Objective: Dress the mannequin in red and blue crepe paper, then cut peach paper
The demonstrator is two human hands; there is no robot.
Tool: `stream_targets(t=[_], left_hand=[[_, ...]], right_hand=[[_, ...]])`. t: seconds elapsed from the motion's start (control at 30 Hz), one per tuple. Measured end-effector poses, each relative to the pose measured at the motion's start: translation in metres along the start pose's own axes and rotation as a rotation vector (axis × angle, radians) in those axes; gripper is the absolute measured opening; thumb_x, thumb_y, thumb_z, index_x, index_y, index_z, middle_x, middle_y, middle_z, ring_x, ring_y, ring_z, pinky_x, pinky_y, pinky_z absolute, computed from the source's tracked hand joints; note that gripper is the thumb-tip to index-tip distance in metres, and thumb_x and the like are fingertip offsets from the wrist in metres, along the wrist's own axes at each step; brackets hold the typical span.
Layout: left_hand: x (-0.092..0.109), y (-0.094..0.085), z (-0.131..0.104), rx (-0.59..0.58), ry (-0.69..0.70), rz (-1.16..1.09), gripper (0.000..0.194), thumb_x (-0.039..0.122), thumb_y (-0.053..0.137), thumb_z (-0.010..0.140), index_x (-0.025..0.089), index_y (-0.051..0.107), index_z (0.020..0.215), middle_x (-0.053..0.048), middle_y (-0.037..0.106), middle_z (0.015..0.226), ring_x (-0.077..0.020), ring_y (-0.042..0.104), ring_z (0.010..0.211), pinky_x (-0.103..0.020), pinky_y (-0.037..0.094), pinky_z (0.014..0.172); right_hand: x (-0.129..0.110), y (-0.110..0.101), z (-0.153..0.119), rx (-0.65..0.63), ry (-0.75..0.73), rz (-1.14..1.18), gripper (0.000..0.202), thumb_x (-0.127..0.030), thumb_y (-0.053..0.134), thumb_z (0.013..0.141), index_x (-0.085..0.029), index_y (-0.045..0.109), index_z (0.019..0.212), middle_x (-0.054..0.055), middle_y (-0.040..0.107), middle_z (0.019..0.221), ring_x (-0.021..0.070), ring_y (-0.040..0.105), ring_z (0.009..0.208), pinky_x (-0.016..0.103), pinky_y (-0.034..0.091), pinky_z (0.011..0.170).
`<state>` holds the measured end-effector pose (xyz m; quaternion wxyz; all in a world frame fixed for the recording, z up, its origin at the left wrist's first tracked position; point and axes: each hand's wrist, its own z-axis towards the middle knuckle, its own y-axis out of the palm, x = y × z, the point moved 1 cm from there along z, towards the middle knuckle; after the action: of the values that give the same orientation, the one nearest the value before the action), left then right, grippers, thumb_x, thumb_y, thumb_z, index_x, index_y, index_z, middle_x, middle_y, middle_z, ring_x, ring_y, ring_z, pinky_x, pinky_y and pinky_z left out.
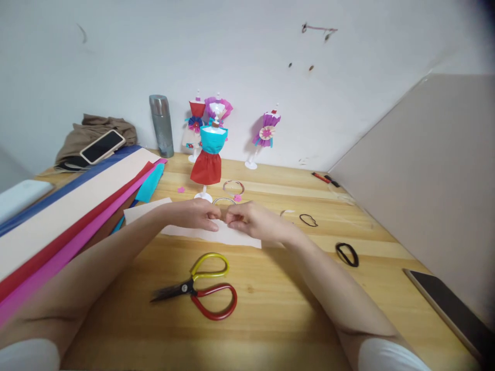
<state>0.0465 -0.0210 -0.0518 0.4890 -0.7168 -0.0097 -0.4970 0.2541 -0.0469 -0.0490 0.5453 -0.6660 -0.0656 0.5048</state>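
Note:
A pale strip of paper [232,238] lies slantwise on the table under both hands. My left hand [195,214] is closed, its thumb and curled fingers at the strip's upper edge. Close beside it my right hand [255,221] pinches the strip in the same way, and the fingertips hide the gripped edge. Just behind them stands a small dress form [211,149] in a turquoise top and red skirt. A silvery ring [224,200] sits beyond the fingers, partly covered. Nearer to me lie scissors [193,288] with one yellow and one red handle.
Coloured paper sheets [77,206] are stacked at left, near a phone [102,146] on brown cloth. A grey bottle [161,126] and more dressed forms, one purple [266,131], stand by the wall. Black hair ties [347,254] and a dark tablet-like device [448,309] lie at right.

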Motion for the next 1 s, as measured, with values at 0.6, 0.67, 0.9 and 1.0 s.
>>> stream_targets(t=[0.6,0.67,0.9,1.0], left_hand=[[0.005,-0.051,-0.011,-0.123,-0.141,0.077,0.021,0.035,0.063,0.074,0.015,0.064,0.067,0.001,0.056,0.065,-0.0122,0.049,0.062,-0.023,0.034,0.058],[0.003,-0.055,-0.015,-0.183,-0.152,0.155,0.019,0.033,0.061,0.075,0.016,0.065,0.068,0.001,0.057,0.065,-0.0132,0.050,0.063,-0.023,0.034,0.058],[-0.005,-0.046,-0.012,-0.362,-0.153,0.281,0.013,0.024,0.055,0.073,0.017,0.056,0.062,0.002,0.051,0.062,-0.0129,0.048,0.061,-0.024,0.034,0.057],[-0.011,-0.043,-0.010,-0.348,-0.128,0.316,0.012,0.022,0.054,0.073,0.018,0.052,0.062,0.002,0.048,0.062,-0.0127,0.046,0.060,-0.024,0.033,0.056]], right_hand=[[0.022,-0.062,-0.022,0.022,0.242,0.300,0.024,-0.026,0.068,0.075,-0.017,0.072,0.097,0.000,0.062,0.077,0.0118,0.051,0.065,0.024,0.036,0.057],[0.023,-0.062,-0.023,-0.076,0.232,0.248,0.018,-0.023,0.067,0.074,-0.017,0.073,0.089,0.000,0.063,0.077,0.0129,0.053,0.067,0.025,0.038,0.059],[0.034,-0.046,-0.017,-0.351,0.243,0.136,0.020,-0.014,0.055,0.073,-0.014,0.071,0.085,0.000,0.063,0.074,0.0112,0.052,0.065,0.023,0.039,0.060],[0.042,-0.042,-0.015,-0.367,0.232,0.083,0.015,-0.013,0.055,0.072,-0.013,0.068,0.080,-0.001,0.060,0.070,0.0109,0.051,0.063,0.023,0.038,0.058]])
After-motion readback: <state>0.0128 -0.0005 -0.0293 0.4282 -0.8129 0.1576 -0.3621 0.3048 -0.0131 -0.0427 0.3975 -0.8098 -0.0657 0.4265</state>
